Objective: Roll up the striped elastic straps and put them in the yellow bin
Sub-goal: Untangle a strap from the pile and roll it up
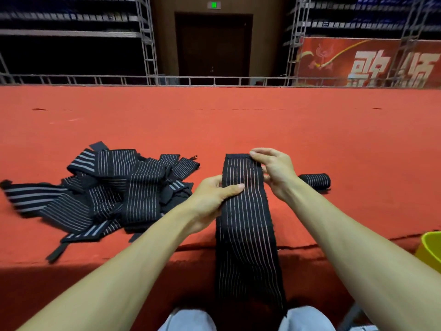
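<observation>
In the head view, one striped strap [245, 211] runs from the middle of the frame toward six o'clock. Its near end hangs over the front edge of the red surface [238, 120] between the person's knees, and its far end is flat and not yet turned over. The left hand [214, 197] takes the strap's nine o'clock edge with the thumb laid across the stripes and the fingers hidden behind, so its grip is pinching the cloth. The right hand [274, 170] works the far end on the three o'clock side, fingertips curled onto the top corner, its grip likewise pinching the strap. At nine o'clock from the hands lies a loose pile of straps [114, 187], unrolled and overlapping. At three o'clock from the right wrist a rolled strap [316, 180] rests on the surface, outside the bin. The yellow bin [429, 249] shows only as a rim at four o'clock, below the surface's edge; its contents are hidden. The step in hand looks like the start of a roll. The next move calls for tucking the far end over toward six o'clock, tight and square, with the edges kept aligned so the elastic does not spring loose.
</observation>
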The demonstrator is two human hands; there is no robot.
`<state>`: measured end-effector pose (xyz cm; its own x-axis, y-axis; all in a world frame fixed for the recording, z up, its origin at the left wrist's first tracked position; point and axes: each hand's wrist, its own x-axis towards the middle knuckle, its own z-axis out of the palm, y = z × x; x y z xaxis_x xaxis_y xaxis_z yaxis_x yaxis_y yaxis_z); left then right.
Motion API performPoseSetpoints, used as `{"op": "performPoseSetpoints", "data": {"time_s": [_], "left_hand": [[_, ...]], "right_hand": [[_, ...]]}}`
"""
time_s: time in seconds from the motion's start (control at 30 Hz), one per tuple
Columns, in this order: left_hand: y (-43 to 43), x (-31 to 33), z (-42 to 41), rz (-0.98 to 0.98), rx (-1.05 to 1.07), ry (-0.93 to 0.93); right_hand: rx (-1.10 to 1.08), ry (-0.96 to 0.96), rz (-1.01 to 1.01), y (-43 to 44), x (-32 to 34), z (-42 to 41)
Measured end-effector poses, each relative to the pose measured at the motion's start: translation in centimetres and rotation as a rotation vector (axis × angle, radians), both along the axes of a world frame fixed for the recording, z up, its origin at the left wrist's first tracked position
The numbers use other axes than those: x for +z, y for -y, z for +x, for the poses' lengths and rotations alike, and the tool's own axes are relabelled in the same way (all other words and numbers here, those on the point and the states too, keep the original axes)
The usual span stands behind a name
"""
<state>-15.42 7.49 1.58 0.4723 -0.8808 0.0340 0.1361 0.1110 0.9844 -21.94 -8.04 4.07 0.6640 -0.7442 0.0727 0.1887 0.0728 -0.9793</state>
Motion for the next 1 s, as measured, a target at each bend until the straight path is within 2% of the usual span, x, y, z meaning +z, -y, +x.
{"op": "performPoseSetpoints", "data": {"time_s": [0.23, 0.37, 0.47, 0.7, 1.0], "left_hand": [[0.3, -3.1, 1.5, 0.174, -0.057, 0.033], [1.8, -4.7, 3.1, 0.132, 0.158, 0.074], [2.8, -6.0, 5.2, 0.156, 0.275, 0.291], [5.6, -7.5, 9.3, 0.245, 0.387, 0.612], [10.8, -8.9, 12.8, 0.421, 0.520, 0.801]], "right_hand": [[0.096, -0.148, 0.037, 1.4, -3.7, 0.1], [0.293, -0.287, 0.004, 2.0, -6.2, -0.1], [0.340, -0.281, -0.008, 2.4, -7.4, 0.4], [0.170, -0.203, -0.099, 4.5, -8.4, 4.1], [-0.069, -0.448, -0.424, 8.5, -10.8, 9.6]]}}
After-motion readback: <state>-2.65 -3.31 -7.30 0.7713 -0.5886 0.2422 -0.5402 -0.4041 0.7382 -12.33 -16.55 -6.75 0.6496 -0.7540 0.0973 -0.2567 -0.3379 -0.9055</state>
